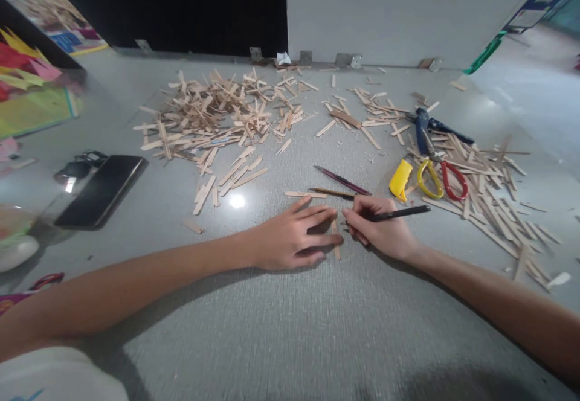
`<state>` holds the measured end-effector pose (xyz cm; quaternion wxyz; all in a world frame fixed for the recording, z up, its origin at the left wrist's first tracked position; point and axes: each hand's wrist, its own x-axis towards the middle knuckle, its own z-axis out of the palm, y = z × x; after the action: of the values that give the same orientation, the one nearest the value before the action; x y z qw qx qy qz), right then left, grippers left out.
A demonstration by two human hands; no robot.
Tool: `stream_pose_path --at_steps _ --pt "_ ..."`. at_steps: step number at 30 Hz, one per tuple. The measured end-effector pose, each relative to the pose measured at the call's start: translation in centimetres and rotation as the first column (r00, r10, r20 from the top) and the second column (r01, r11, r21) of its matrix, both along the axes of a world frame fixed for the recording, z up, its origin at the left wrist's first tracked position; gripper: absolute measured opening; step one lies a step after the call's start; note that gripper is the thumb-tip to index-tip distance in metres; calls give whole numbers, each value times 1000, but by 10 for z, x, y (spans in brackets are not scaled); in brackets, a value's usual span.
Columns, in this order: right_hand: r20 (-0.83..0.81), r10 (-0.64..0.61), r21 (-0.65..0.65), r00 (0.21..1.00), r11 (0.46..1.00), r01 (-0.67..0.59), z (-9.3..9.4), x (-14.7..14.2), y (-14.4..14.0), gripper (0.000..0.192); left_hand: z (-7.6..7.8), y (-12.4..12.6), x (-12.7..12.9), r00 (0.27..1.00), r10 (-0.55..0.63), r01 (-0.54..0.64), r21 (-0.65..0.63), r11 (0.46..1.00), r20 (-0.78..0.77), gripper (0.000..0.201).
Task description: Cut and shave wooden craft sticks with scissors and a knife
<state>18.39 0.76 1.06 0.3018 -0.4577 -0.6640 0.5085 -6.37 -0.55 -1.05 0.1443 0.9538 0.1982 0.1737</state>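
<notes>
My left hand (292, 238) lies flat on the grey table (290, 328), its fingertips pressing down a short wooden stick (336, 245) that lies nearly upright in view. My right hand (380, 229) grips a black pen (401, 212), with its tip at the stick right beside my left fingertips. Just beyond the hands lie a single wooden stick (305, 194), a brown pencil (333, 192) and a dark red pen (343, 180).
A big heap of cut wooden sticks (217, 117) covers the far middle; more sticks (489, 195) spread at the right. Yellow-and-red scissors (441, 177), a yellow cutter (400, 179) and blue pliers (423, 126) lie at the right. A black phone (102, 189) rests at the left.
</notes>
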Motion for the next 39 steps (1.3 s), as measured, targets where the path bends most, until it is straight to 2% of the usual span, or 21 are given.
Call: stream_pose_path --at_steps 4,8,13,18,24,30,35,39 --pt "-16 -41 -37 999 998 41 2 -1 0 55 -4 -3 0 985 161 -166 72 984 60 34" --pt "-15 -43 -40 999 998 42 2 -1 0 54 -6 -5 2 978 189 -197 93 976 86 30" --pt "-23 -45 -37 999 998 44 2 -1 1 53 -1 -2 2 973 201 -197 -49 979 109 26" --pt "-27 -42 -52 999 998 40 1 0 0 53 15 -11 -1 963 259 -242 -187 952 72 24" --pt "-92 -13 -138 996 990 0 0 1 -1 51 28 -47 9 943 320 -321 -1 947 -90 20" --pt "-103 78 -79 992 993 -86 4 1 0 52 21 -65 16 956 268 -258 90 962 -117 27" --pt "-67 110 -70 992 991 -115 3 3 -1 51 11 -57 14 983 157 -155 27 987 -91 33" --pt "4 143 0 990 990 -143 1 2 -2 54 4 -43 12 987 138 -142 -43 989 -85 36"
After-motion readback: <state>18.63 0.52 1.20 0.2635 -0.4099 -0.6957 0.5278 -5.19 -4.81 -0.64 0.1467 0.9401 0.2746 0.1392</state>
